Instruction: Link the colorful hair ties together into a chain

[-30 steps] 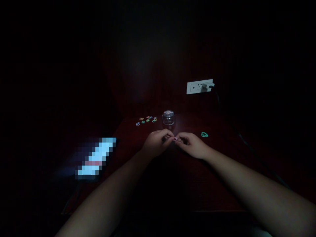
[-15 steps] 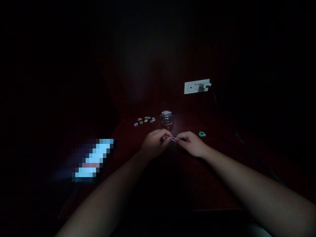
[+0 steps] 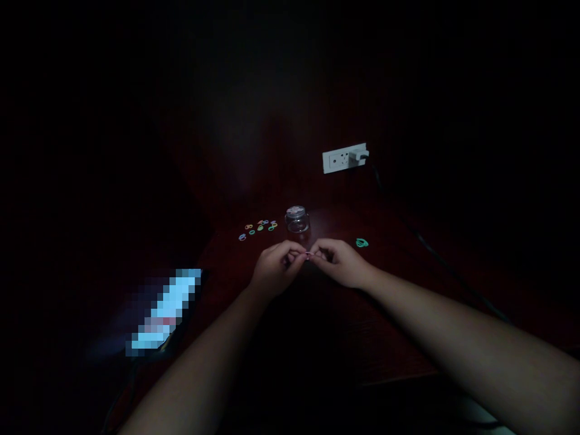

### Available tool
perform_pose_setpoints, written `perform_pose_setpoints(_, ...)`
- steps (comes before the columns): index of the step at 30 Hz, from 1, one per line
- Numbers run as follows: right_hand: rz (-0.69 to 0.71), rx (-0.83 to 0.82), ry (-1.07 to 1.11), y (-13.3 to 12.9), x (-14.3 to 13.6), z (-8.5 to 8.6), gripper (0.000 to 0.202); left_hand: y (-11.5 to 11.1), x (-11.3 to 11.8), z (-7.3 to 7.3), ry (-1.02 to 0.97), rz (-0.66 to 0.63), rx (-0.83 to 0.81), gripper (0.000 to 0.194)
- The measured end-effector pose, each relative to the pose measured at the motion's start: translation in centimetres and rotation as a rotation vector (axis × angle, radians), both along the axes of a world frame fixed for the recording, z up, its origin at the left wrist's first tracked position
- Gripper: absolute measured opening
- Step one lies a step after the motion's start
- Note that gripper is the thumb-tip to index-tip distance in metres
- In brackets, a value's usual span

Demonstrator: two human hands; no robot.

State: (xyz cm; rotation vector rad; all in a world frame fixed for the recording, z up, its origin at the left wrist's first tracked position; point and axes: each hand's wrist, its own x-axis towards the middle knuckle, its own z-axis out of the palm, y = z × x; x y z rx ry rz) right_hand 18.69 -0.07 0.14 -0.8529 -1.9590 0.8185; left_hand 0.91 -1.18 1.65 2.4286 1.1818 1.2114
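Observation:
Between my two hands is a small pinkish ring-like band (image 3: 309, 254), pinched at its left side by my left hand (image 3: 278, 267) and at its right side by my right hand (image 3: 339, 262). The fingertips of both hands nearly meet around it. Just beyond them stands a small clear jar (image 3: 297, 221) with a lid on. Several small coloured bands (image 3: 260, 228) lie scattered on the dark red table to the left of the jar. A green band or bundle of bands (image 3: 362, 243) lies to the right of my right hand.
A lit screen, pixelated (image 3: 167, 311), is at the left edge of the table (image 3: 399, 356). On the wall behind, a white socket plate (image 3: 335, 161) holds a plug, and a dark cable runs down the right side. The surroundings are very dark.
The view has shifted, so the jar, bands and socket appear further left. My fingertips have come closer together around the pinkish band.

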Motion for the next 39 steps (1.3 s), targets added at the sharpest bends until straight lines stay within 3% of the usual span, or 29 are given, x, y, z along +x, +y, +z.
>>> perform_pose_setpoints(5, -0.037, 0.025, 0.029, -0.2, 0.0, 0.4, 0.016, 0.0, -0.1, -0.3, 0.003, -0.036, 0.005, 0.021)
perform_pose_setpoints(11, -0.015, -0.003, 0.015, -0.3, 0.0, 0.3, 0.013, 0.0, 0.0, -0.1, 0.033, -0.023, 0.038, 0.010)
perform_pose_setpoints(21, 0.039, -0.010, 0.025, -0.2, -0.1, 0.4, 0.016, 0.4, -0.5, -0.2, 0.023, 0.019, 0.065, 0.008)
perform_pose_setpoints(31, -0.011, -0.085, 0.111, 1.5, -0.9, -1.9, 0.011, 0.5, -0.2, -1.2, 0.065, 0.025, -0.063, 0.013)
perform_pose_setpoints(39, -0.081, -0.105, 0.137, 0.7, -1.4, -2.6, 0.016, -1.5, 0.6, -1.4, 0.176, 0.081, -0.048, 0.011)
